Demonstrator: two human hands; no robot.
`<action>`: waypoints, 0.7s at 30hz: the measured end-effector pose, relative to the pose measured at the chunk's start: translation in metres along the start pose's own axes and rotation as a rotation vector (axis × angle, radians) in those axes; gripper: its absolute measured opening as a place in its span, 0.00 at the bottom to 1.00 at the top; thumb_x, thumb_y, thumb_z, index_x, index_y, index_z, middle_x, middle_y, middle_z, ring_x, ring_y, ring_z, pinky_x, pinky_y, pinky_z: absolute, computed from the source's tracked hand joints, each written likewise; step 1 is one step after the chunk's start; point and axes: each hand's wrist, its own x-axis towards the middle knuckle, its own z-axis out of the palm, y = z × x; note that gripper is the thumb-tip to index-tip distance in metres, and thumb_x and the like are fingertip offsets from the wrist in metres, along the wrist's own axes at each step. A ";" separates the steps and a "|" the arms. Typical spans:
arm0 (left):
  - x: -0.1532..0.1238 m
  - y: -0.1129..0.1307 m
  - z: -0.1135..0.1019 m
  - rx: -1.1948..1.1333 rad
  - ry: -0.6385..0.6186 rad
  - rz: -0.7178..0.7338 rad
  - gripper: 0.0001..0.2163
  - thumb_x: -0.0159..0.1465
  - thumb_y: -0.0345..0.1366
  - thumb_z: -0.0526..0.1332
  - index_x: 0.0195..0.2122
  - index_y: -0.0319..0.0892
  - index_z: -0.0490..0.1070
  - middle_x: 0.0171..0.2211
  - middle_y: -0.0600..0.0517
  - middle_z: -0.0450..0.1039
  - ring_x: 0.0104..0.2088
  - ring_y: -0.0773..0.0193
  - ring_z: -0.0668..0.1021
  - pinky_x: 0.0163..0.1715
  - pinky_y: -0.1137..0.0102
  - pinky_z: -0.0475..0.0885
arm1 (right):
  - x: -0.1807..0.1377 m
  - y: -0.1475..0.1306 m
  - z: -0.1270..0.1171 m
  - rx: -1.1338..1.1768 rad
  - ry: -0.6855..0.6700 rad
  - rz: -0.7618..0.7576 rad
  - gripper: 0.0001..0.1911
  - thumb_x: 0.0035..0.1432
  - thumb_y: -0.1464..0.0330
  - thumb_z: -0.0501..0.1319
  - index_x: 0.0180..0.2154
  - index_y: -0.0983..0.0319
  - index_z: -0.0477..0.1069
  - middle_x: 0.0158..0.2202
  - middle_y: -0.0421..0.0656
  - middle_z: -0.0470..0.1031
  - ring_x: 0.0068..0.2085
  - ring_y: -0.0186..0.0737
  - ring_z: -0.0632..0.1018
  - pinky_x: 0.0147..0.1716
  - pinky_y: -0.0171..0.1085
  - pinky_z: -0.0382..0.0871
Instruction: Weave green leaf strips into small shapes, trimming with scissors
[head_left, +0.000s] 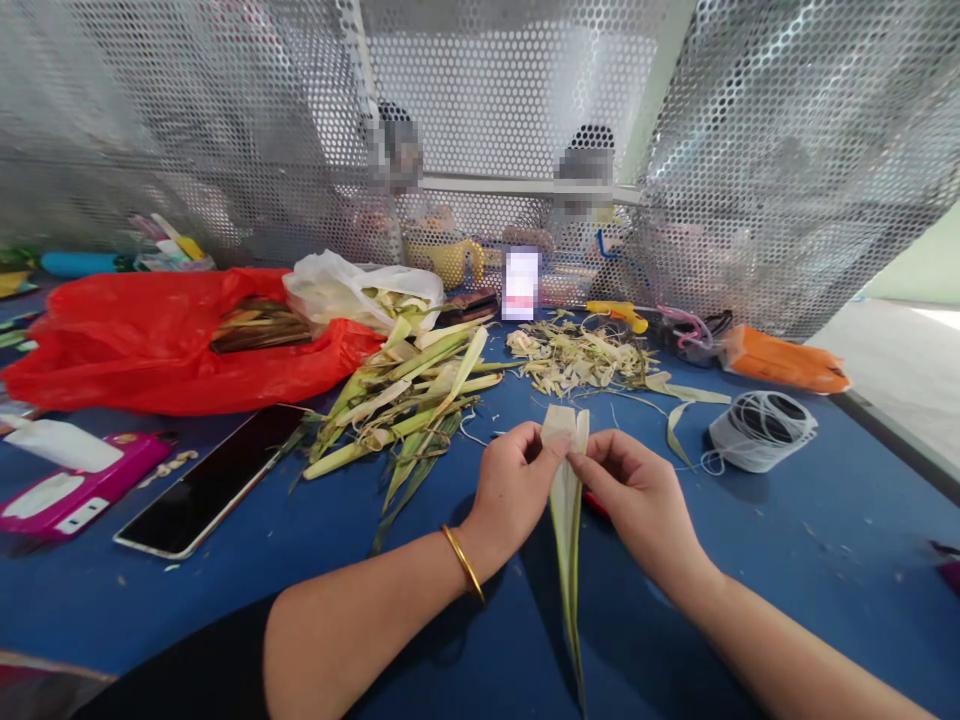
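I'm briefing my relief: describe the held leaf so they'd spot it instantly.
Over the blue table, just right of the picture's centre, the left hand and right hand nearly meet. Pinched between them is the leaf, its thin tail running down the picture. Unlike those in the heap at left, it is held, with a notch in its pale top.

From my remote seat I see a smooth, matt leaf strip (566, 500); left of it, a glossy phone (217, 475) and shiny, crinkled red plastic bag (150, 340).

Left hand (510, 490) and right hand (641, 490) close together, thumbs (553, 452) pinched against fingers (615, 445), forearms (367, 605) slanting inward.
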 end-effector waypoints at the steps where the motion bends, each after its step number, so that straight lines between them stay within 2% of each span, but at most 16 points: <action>1: 0.000 -0.001 0.001 -0.061 -0.034 -0.023 0.13 0.60 0.45 0.58 0.28 0.40 0.69 0.23 0.57 0.66 0.25 0.69 0.65 0.25 0.74 0.60 | 0.001 0.001 -0.001 0.007 0.005 0.003 0.13 0.52 0.60 0.63 0.26 0.62 0.66 0.22 0.37 0.65 0.24 0.32 0.65 0.22 0.31 0.59; 3: -0.002 -0.001 0.003 -0.169 -0.080 -0.061 0.12 0.60 0.44 0.58 0.29 0.39 0.70 0.24 0.56 0.67 0.25 0.69 0.65 0.26 0.74 0.61 | 0.002 0.002 -0.002 0.012 0.008 0.002 0.12 0.52 0.60 0.63 0.27 0.61 0.66 0.23 0.37 0.66 0.25 0.33 0.66 0.24 0.32 0.61; 6: -0.003 0.000 0.005 -0.236 -0.080 -0.079 0.12 0.59 0.43 0.59 0.29 0.38 0.70 0.24 0.56 0.66 0.25 0.70 0.64 0.25 0.75 0.61 | 0.001 0.003 -0.003 0.003 0.022 -0.016 0.11 0.52 0.61 0.63 0.26 0.61 0.67 0.23 0.37 0.67 0.25 0.33 0.67 0.25 0.33 0.61; 15: -0.003 0.002 0.005 -0.237 -0.057 -0.079 0.11 0.59 0.41 0.59 0.28 0.37 0.71 0.23 0.56 0.64 0.25 0.70 0.63 0.24 0.75 0.60 | -0.002 0.008 -0.003 0.034 0.047 -0.088 0.09 0.53 0.63 0.63 0.26 0.61 0.68 0.23 0.37 0.68 0.26 0.33 0.66 0.25 0.33 0.61; 21: -0.001 0.002 0.001 -0.130 -0.059 0.001 0.11 0.60 0.41 0.58 0.29 0.38 0.71 0.25 0.55 0.67 0.28 0.68 0.66 0.27 0.74 0.61 | 0.000 0.005 -0.002 0.102 0.032 -0.021 0.09 0.51 0.63 0.65 0.28 0.61 0.70 0.25 0.38 0.70 0.26 0.33 0.68 0.26 0.33 0.62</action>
